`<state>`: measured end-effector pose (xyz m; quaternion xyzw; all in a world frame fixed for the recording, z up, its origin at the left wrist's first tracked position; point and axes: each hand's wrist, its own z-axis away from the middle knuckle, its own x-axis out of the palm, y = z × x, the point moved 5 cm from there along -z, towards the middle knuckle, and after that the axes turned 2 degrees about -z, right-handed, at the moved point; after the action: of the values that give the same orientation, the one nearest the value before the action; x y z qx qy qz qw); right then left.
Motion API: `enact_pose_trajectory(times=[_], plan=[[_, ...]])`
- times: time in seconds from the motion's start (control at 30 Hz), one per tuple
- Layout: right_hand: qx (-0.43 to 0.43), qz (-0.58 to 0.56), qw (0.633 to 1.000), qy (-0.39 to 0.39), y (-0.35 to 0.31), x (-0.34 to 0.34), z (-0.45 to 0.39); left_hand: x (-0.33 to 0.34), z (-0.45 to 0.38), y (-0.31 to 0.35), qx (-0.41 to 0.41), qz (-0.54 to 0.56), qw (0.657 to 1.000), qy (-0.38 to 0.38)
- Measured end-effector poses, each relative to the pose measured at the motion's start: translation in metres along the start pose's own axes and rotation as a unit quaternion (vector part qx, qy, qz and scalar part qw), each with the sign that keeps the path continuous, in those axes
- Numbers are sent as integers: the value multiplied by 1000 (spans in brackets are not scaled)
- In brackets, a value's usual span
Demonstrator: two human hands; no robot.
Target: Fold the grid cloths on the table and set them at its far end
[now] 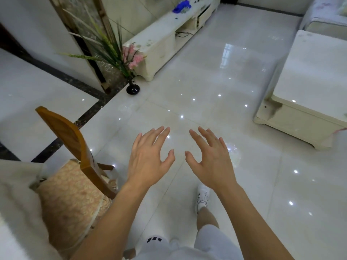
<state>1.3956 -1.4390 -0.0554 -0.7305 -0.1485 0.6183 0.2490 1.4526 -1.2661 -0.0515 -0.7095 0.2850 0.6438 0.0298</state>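
My left hand (148, 156) and my right hand (210, 156) are held out side by side in front of me, palms down, fingers spread, with nothing in them. They hover over the glossy white tiled floor (206, 91). No grid cloth shows in the head view. A table edge under a pale cover (16, 194) is at the lower left.
A wooden chair (75, 166) with a patterned cushion stands at the left, beside the covered table. A black vase with plants (133, 89) stands farther off. A long white cabinet (169, 40) lines the back. A white low table (309, 87) is at the right.
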Motion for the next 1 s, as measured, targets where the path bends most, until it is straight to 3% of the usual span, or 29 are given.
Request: enact_pose_trajectory(times=[0.47,1.0], plan=[[-124,-22,988,-90,39,-3,-244,19,-190,-16,-135,-38,989,49],[-259,-32,943,-206,-43,91,-371,-9,-229,-125,-302,-78,946,90]])
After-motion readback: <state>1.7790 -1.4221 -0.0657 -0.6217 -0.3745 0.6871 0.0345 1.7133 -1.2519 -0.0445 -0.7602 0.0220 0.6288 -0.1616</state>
